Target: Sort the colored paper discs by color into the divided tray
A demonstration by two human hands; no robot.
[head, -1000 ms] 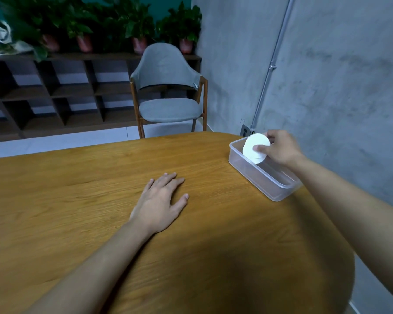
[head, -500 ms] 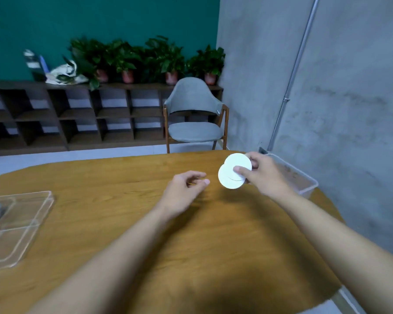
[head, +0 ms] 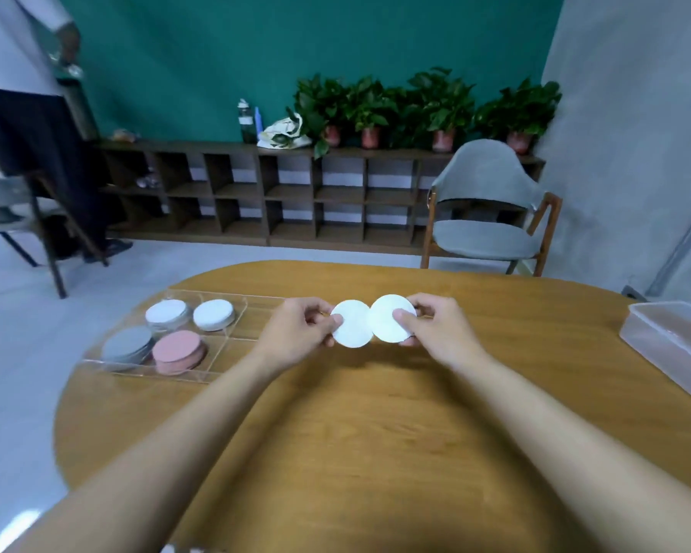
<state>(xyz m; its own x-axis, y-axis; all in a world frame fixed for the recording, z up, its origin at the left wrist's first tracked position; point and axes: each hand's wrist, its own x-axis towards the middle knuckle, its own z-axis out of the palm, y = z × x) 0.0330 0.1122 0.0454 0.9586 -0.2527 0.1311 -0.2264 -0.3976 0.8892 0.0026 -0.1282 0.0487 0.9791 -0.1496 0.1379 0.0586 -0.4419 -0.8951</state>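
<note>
Above the middle of the wooden table I hold two white paper discs side by side. My left hand (head: 296, 333) pinches the left white disc (head: 354, 327) at its left edge. My right hand (head: 435, 327) pinches the right white disc (head: 387, 313), which slightly overlaps the other. To the left lies the clear divided tray (head: 252, 309). It holds a stack of pale discs (head: 167, 313), a white stack (head: 214, 314), a grey stack (head: 127, 344) and a pink stack (head: 177, 350), each in its own compartment.
A clear plastic box (head: 675, 341) stands at the table's right edge. Behind the table are a grey chair (head: 487, 217), a low shelf (head: 280, 193) with potted plants, and a standing person (head: 21, 125) at the far left beside another chair.
My right hand carried the white discs from the plastic box to the table's middle. My left hand rose from the table and took hold of one disc. The view swung left, showing the tray.
</note>
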